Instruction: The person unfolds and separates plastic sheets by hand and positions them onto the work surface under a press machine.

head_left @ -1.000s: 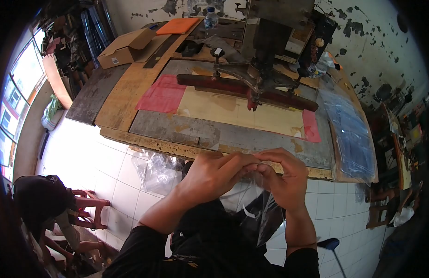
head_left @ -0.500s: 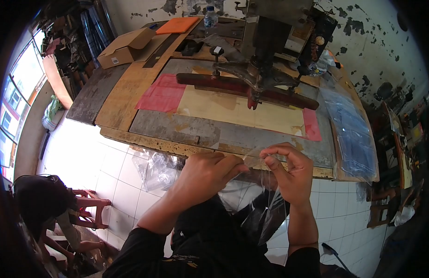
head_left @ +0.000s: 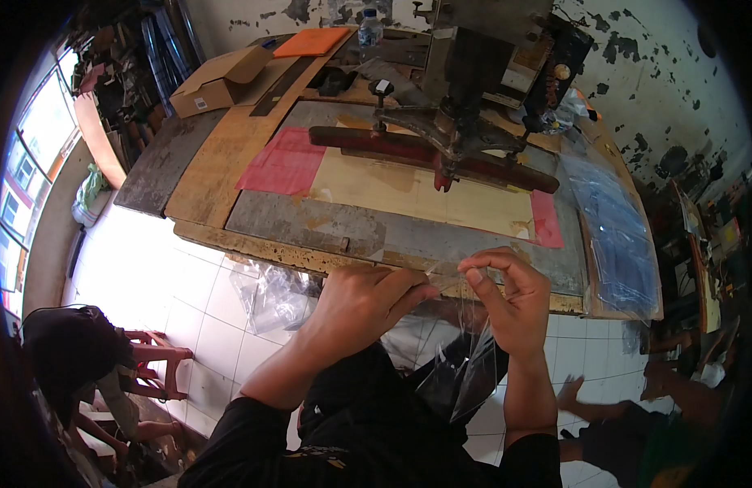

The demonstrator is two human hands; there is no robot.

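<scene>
A clear plastic sheet (head_left: pixel 465 370) hangs between my hands in front of the bench edge, its lower part reaching down over my lap. My left hand (head_left: pixel 368 301) is closed, with thumb and fingers pinching the sheet's left top part. My right hand (head_left: pixel 510 301) pinches the sheet's upper edge between thumb and index finger, the other fingers curled. Beyond the hands, a press with a dark red bar (head_left: pixel 433 159) stands over a pale yellow board (head_left: pixel 392 195) with pink ends. Whether the plastic is a bag or a single sheet, I cannot tell.
Clear plastic sheets (head_left: pixel 612 244) lie stacked on the bench's right side. A cardboard box (head_left: pixel 221 81), an orange folder (head_left: pixel 312 42) and a water bottle (head_left: pixel 369 32) sit at the back left. Crumpled plastic (head_left: pixel 270 297) hangs below the bench. One person (head_left: pixel 75 358) sits at lower left.
Another person has come into view at the lower right. My hands stay almost in place, still pinching the plastic, whose hanging part has shifted slightly.
</scene>
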